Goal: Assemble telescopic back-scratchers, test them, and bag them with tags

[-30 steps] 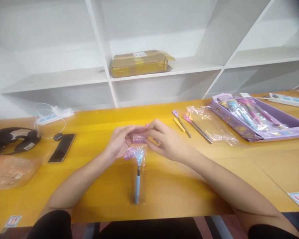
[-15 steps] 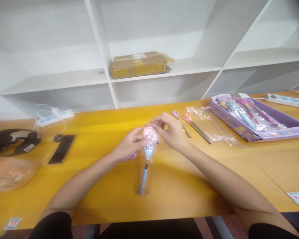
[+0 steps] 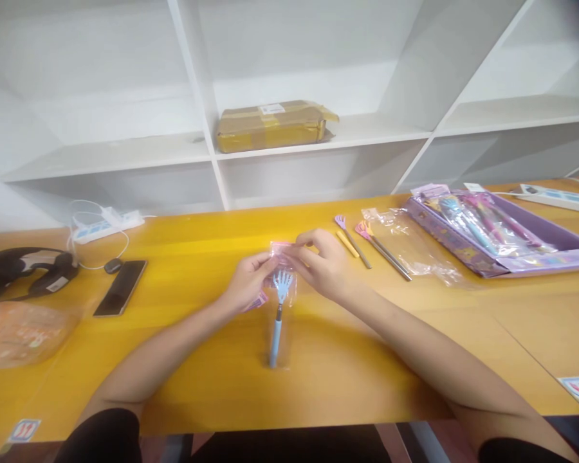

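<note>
Left hand: From my remote seat I see the left hand (image 3: 251, 278) gripping the top of a clear pouch (image 3: 288, 341) between thumb and fingers.
Right hand: The right hand (image 3: 324, 265) has its thumb and fingertips pinched together on the pouch's pink top strip (image 3: 280, 246), close beside the left fingers.
Clear pouch: It hangs down from both hands, toward the person, above the yellow wooden table (image 3: 357, 379). Inside is a light blue scratcher (image 3: 276, 337), hand-shaped head up, handle down.
Pink card: A printed pink card (image 3: 257, 301) peeks out below the left hand; I cannot tell whether it is held.
Right of the hands: A purple-headed rod (image 3: 356, 245), a short yellow stick (image 3: 348, 244) and a pink-and-yellow-headed rod (image 3: 388, 255) lie near one another. Beyond them are crumpled clear wrap (image 3: 417, 251) and a purple tray (image 3: 554, 258) of wrapped scratchers (image 3: 477, 222).
Left of the hands: A dark phone (image 3: 120, 288) lies near a white power strip (image 3: 110, 226).
Shelf: A taped brown carton (image 3: 273, 128) sits on the white shelf (image 3: 381, 130) behind.
</note>
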Demonstrator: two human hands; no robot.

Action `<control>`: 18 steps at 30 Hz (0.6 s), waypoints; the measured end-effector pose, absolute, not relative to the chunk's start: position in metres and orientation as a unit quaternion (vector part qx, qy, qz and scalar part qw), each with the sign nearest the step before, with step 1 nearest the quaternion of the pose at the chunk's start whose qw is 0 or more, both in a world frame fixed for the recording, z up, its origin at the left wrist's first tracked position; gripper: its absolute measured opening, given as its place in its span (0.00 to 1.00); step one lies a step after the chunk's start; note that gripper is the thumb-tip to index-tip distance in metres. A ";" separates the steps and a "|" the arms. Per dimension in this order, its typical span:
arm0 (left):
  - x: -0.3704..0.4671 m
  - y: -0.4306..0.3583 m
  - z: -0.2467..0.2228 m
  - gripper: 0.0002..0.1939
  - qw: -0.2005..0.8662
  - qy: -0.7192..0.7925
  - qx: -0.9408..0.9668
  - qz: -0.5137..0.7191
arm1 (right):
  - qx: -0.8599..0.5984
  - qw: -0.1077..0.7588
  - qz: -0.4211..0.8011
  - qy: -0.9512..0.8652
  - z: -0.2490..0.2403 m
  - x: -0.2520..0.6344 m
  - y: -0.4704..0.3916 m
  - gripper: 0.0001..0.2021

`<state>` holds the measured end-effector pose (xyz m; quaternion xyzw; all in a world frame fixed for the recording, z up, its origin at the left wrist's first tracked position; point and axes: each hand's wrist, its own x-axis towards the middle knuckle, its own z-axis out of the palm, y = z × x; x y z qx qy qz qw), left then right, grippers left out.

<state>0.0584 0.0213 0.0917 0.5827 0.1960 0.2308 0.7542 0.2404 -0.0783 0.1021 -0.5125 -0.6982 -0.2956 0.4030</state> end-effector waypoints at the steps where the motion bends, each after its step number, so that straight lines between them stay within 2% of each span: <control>1: 0.058 0.021 0.091 0.22 0.757 0.188 0.581 0.233 | -0.509 0.403 -0.300 -0.699 0.102 0.241 -0.079 0.04; 9: 0.053 0.028 0.094 0.16 0.735 0.147 0.602 0.275 | -0.471 0.426 -0.231 -0.737 0.106 0.243 -0.082 0.07; 13: 0.052 0.024 0.099 0.18 0.734 0.161 0.608 0.258 | -0.489 0.453 -0.154 -0.729 0.106 0.244 -0.084 0.05; 17: 0.053 0.026 0.099 0.19 0.701 0.171 0.627 0.295 | -0.431 0.447 -0.133 -0.773 0.110 0.243 -0.084 0.02; 18: 0.053 0.028 0.099 0.18 0.686 0.181 0.635 0.306 | -0.421 0.460 -0.114 -0.774 0.109 0.242 -0.082 0.04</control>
